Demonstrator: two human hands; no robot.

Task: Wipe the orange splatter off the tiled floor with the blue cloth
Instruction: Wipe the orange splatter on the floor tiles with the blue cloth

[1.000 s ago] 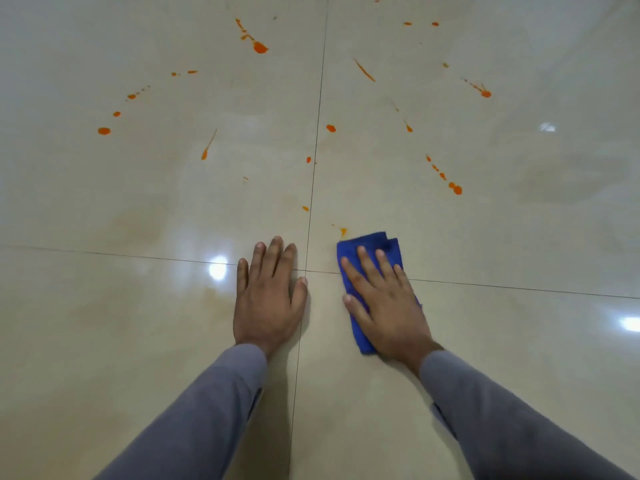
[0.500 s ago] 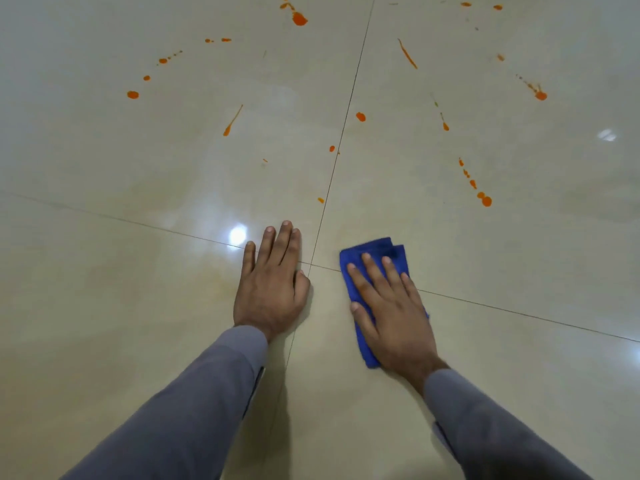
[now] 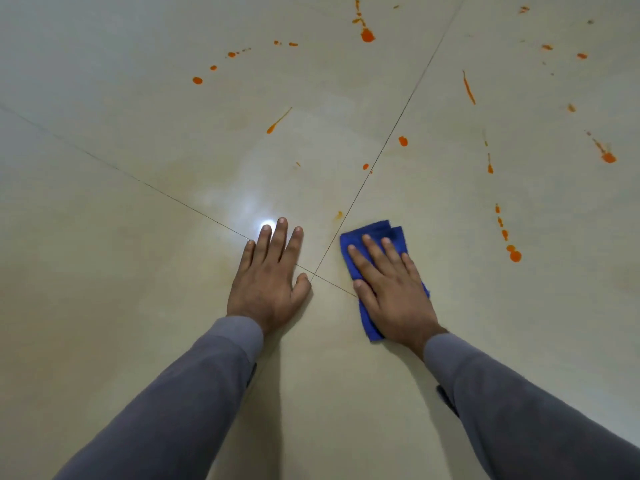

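A folded blue cloth (image 3: 377, 233) lies on the glossy beige tiled floor (image 3: 138, 271), and my right hand (image 3: 391, 285) presses flat on top of it, fingers spread forward. My left hand (image 3: 270, 275) rests flat on the bare tile just to its left, beside the crossing of the grout lines. Orange splatter is scattered over the tiles beyond both hands: a faint spot (image 3: 339, 215) just ahead of the cloth, a drop (image 3: 402, 141) farther out, a big blob (image 3: 367, 35) at the top, and a trail ending in a blob (image 3: 515, 256) to the right.
Thin grout lines (image 3: 381, 154) cross under my hands. A bright lamp reflection (image 3: 266, 226) glares at my left fingertips. Faint yellowish smears tint the tile around my left hand. More orange dots (image 3: 197, 80) and streaks (image 3: 468, 88) lie far left and far right.
My view has swung to the left and tilted, so the grout lines and splatter now run slanted. The small orange spot just ahead of the cloth is gone. Both hands stay flat on the floor.
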